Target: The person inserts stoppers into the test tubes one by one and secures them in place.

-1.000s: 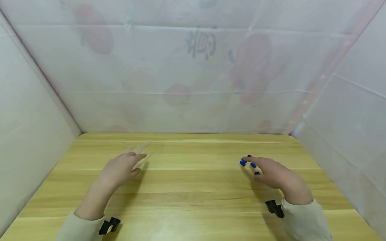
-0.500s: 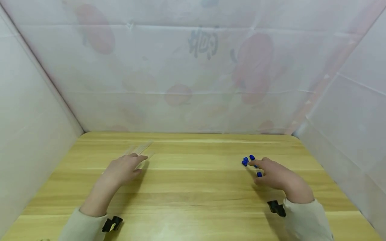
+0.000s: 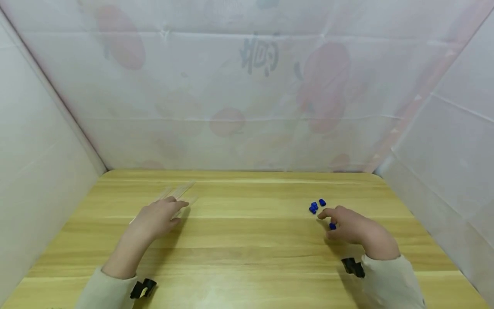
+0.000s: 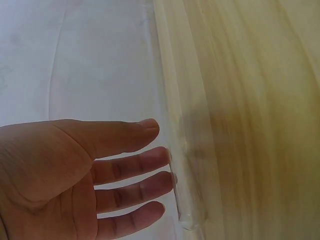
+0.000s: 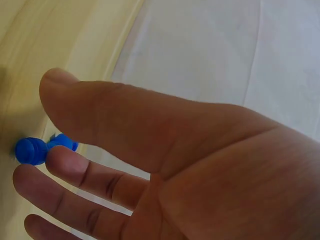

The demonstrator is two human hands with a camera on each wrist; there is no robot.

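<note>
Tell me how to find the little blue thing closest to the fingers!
Look at the wooden table, then its right side, where the right hand rests. One blue cap sits against those fingers, alone, while the other blue caps cluster farther away.

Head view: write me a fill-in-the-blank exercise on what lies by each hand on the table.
1. The small caps near the right hand are ____ in colour.
2. The left hand rests with straight fingers on clear ____ lying on the table.
3. The tabletop is made of light ____.
4. Both wrists wear ____ sleeves.

Missing words: blue; tubes; wood; beige
</note>
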